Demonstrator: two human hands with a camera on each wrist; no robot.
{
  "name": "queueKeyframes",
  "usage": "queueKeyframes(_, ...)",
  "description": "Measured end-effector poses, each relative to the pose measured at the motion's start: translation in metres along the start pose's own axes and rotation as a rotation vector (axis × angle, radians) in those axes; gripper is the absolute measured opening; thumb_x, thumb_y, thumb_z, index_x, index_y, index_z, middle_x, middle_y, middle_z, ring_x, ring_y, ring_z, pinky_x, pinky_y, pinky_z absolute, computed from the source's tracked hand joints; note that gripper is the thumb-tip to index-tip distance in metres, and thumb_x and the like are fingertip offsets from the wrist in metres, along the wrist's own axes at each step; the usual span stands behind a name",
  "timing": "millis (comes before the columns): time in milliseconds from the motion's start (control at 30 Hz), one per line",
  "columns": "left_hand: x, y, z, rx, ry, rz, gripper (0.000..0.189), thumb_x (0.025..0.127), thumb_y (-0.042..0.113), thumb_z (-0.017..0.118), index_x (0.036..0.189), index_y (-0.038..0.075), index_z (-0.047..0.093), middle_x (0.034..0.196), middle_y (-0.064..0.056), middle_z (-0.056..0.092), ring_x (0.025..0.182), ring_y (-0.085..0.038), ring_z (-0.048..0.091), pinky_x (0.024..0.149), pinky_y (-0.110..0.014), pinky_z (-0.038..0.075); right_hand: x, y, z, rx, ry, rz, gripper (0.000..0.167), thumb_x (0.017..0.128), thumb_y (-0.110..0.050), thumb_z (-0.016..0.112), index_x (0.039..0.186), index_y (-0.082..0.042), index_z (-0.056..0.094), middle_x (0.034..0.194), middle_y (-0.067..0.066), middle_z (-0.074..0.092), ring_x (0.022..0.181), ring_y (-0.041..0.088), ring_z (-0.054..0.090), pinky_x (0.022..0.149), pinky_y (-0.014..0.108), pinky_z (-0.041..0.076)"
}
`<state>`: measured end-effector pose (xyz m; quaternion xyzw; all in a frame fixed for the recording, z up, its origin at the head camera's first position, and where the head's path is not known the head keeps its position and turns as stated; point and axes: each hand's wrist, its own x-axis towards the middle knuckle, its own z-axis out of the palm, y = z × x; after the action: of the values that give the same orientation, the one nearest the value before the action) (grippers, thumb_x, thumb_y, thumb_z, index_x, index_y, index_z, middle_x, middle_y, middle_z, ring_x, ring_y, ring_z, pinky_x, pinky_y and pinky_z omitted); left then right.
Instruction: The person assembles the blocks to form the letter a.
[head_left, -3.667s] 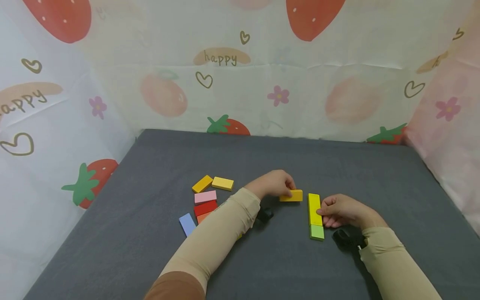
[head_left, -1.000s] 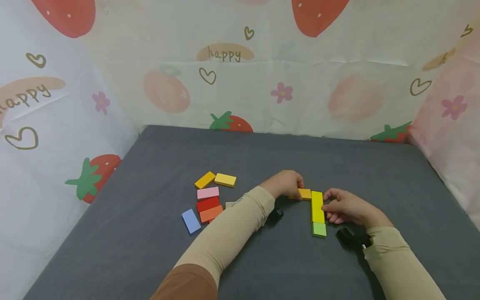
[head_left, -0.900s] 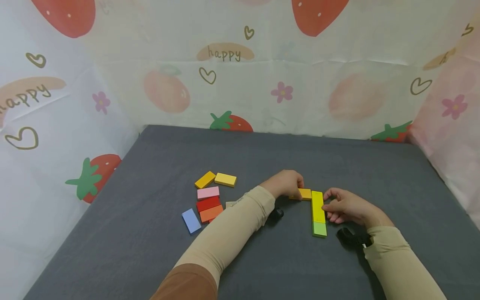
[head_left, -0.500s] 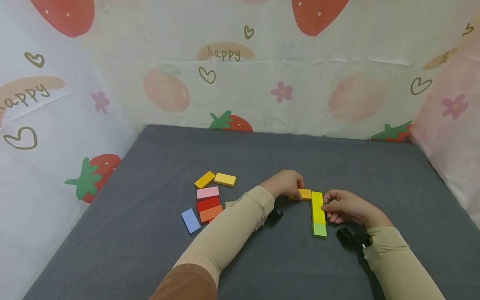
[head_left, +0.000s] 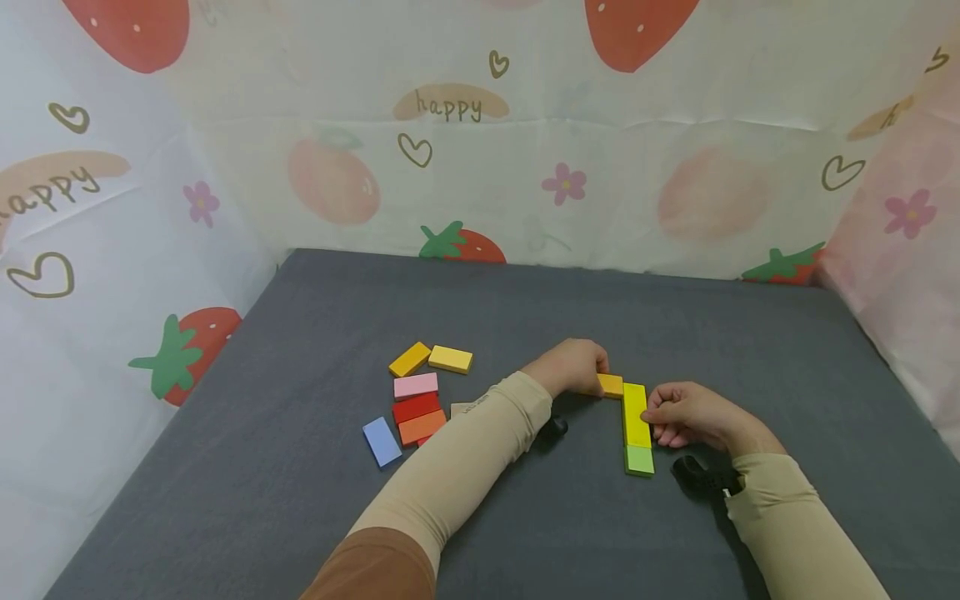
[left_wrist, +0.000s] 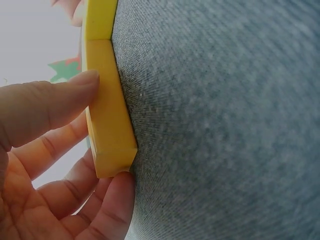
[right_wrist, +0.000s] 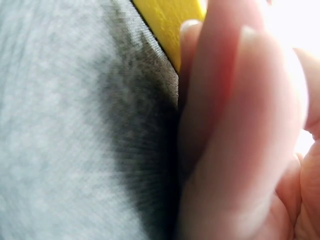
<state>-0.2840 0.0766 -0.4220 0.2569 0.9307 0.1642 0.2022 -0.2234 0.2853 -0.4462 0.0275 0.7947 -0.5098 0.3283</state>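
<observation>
My left hand (head_left: pixel 572 367) pinches an orange-yellow block (head_left: pixel 611 386) lying on the grey cloth. In the left wrist view the thumb (left_wrist: pixel 55 102) lies along one face of that block (left_wrist: pixel 111 107), with a finger below its near end. The block's far end meets the upper left side of a bright yellow block (head_left: pixel 634 412), and a light green block (head_left: pixel 639 461) continues the yellow one downward. My right hand (head_left: pixel 693 415), fingers loosely bent, touches the yellow block's right side. The right wrist view shows fingertips beside the yellow block (right_wrist: pixel 170 25); its contact side is partly hidden.
Left of the hands lie loose blocks: an amber one (head_left: pixel 410 359), a pale yellow one (head_left: pixel 451 359), a pink one (head_left: pixel 416 386), a red one (head_left: pixel 416 407), an orange one (head_left: pixel 422 427) and a blue one (head_left: pixel 382 442). The left sleeve (head_left: pixel 450 475) partly covers others. A printed curtain (head_left: pixel 600 225) encloses the table.
Since the earliest frame, my left hand has slid the orange-yellow block right until it meets the yellow block. In the last second it has shifted only slightly away from me; the right hand stays nearly still.
</observation>
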Motion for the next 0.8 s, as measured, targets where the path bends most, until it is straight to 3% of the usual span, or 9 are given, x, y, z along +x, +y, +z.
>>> queueKeyframes(367, -0.003, -0.009, -0.007, -0.055, 0.003, 0.035, 0.024, 0.087, 0.022, 0.073, 0.110, 0.016, 0.068, 0.112, 0.000, 0.066, 0.087, -0.012, 0.059, 0.073, -0.023, 0.049, -0.002, 0.000, 0.000, 0.000, -0.012, -0.026, 0.017, 0.094, -0.023, 0.064, 0.091, -0.009, 0.056, 0.070, -0.002, 0.063, 0.057, 0.006, 0.060, 0.056, 0.020, 0.052)
queueKeyframes(800, -0.027, -0.049, -0.048, -0.166, 0.084, 0.044, 0.032, 0.089, 0.020, 0.071, 0.119, 0.011, 0.065, 0.115, -0.004, 0.065, 0.105, -0.018, 0.060, 0.087, -0.031, 0.051, -0.002, -0.001, 0.000, -0.002, -0.005, -0.010, 0.017, 0.094, -0.024, 0.065, 0.091, -0.009, 0.056, 0.070, -0.002, 0.063, 0.057, 0.006, 0.061, 0.056, 0.020, 0.052)
